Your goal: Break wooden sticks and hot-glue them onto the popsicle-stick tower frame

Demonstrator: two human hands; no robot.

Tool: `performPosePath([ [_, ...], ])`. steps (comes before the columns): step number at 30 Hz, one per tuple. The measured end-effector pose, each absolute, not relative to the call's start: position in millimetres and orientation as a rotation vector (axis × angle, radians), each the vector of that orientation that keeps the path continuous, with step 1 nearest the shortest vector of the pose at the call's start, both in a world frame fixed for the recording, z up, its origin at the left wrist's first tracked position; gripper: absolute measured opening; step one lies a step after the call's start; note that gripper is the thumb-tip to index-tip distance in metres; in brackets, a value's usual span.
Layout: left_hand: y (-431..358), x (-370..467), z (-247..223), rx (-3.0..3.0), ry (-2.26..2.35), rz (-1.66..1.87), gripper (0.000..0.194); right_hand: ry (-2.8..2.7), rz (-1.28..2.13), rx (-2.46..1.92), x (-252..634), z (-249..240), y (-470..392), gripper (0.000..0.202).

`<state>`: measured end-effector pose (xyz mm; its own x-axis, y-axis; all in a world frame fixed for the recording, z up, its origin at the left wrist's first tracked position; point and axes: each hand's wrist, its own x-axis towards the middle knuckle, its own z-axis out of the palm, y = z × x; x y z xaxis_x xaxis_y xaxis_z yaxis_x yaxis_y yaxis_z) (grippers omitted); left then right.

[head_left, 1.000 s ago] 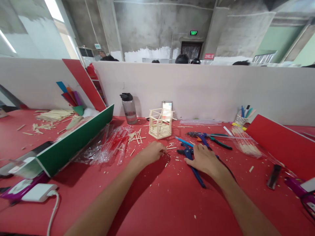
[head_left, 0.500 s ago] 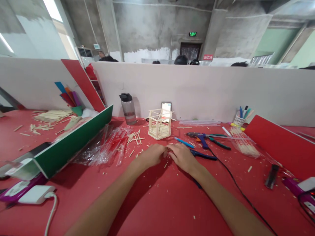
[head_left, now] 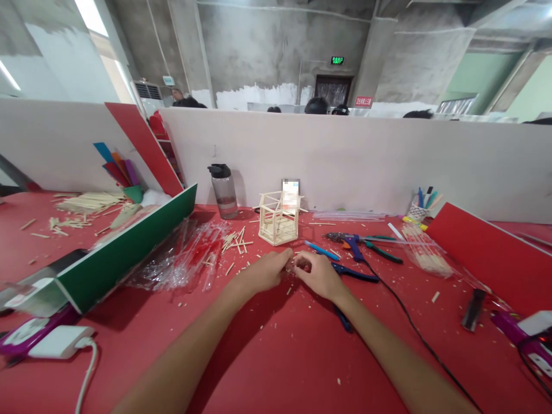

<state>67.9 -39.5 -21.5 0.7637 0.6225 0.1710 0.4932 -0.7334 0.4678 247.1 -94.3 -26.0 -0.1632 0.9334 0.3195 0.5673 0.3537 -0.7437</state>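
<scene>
My left hand [head_left: 275, 270] and my right hand [head_left: 317, 273] are close together low over the red table, with a small gap between them. Both have their fingers curled into a pinch; whatever is between the fingertips is too small or hidden to make out. Just beyond them stands a frame of thin wooden sticks [head_left: 269, 227], upright and open-sided. A blue pen [head_left: 321, 250] lies past my right hand. Blue-handled pliers [head_left: 356, 272] lie beside that hand, partly covered by my wrist. Farther right rests a blue hot glue gun [head_left: 353, 246].
Loose sticks [head_left: 235, 241] and clear plastic wrapping [head_left: 172, 259] lie at left, beside a green board [head_left: 133, 247]. A water bottle [head_left: 224, 192] and a phone [head_left: 290, 194] stand against the white partition [head_left: 366, 161]. The glue gun's black cord [head_left: 409, 322] crosses the right side.
My hands have drawn slightly apart at the fingertips. The right hand's fingers are now more rounded, and its thumb side shows more. The stick frame stays in place.
</scene>
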Motion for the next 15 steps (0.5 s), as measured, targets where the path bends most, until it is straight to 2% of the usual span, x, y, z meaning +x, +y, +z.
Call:
performPosePath([
  [6,-37.2,62.0,-8.8,2.350,0.842,0.556,0.020,-1.518,0.775,-1.233,259.5,-15.3,-92.7,0.010],
  [10,-33.3,68.5,-9.1,2.103,0.706,0.748,0.010,-1.534,0.860,-1.207,262.5,-13.8,-91.4,0.010],
  [15,-31.6,78.2,-10.0,1.891,0.657,0.849,0.013,-1.463,1.044,-1.186,255.4,-20.2,-92.1,0.024],
])
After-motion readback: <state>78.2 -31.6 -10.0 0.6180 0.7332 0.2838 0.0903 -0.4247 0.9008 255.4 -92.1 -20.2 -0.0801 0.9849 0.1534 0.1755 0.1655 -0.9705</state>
